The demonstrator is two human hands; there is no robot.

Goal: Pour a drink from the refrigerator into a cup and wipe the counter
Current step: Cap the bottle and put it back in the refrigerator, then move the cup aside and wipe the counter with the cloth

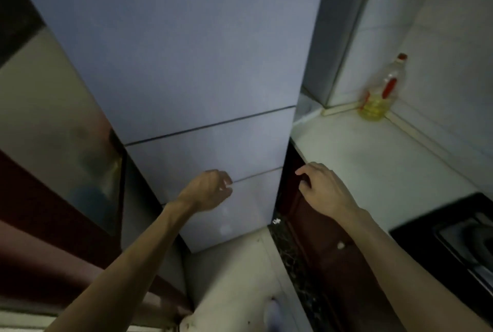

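Note:
A tall pale blue-grey refrigerator [186, 65] fills the middle of the head view, all its doors closed, with two seams across its lower part. My left hand [208, 190] hangs in front of the lower seam, fingers loosely curled, holding nothing. My right hand [322, 187] hovers by the refrigerator's right edge, over the near end of the white counter [373, 161], fingers bent and empty. No cup or drink shows.
A plastic oil bottle [381, 91] with a red cap stands in the counter's back corner against the tiled wall. A black gas stove [458, 238] sits at the right edge. Dark red cabinet doors [328, 265] are below the counter. Pale floor [232, 291] lies underfoot.

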